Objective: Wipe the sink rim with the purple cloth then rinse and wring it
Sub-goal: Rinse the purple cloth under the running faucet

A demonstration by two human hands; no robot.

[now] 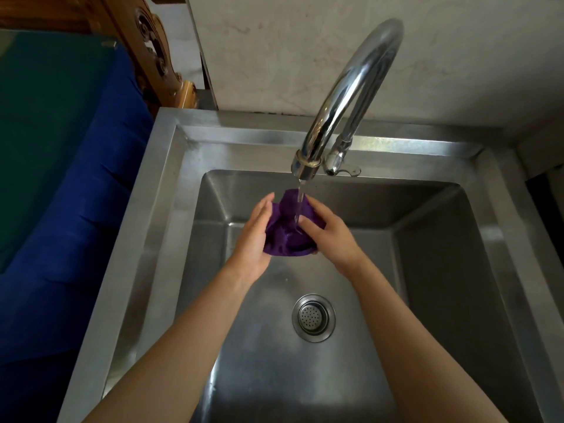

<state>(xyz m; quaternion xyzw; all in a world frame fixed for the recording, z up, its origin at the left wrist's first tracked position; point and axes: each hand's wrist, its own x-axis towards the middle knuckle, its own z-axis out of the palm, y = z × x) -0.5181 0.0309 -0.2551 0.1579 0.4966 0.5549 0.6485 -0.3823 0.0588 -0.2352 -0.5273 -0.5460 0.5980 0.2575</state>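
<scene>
The purple cloth is bunched up between both my hands, over the steel sink basin. A thin stream of water runs from the curved chrome tap onto the top of the cloth. My left hand lies against the cloth's left side with fairly straight fingers cupping it from below. My right hand grips the cloth's right side, thumb and fingers curled around it. The sink rim frames the basin on all sides.
The round strainer drain sits in the basin floor below my hands. The tap's lever handle is at the back rim. A blue cloth-covered surface and carved wooden furniture stand left of the sink. A pale wall rises behind.
</scene>
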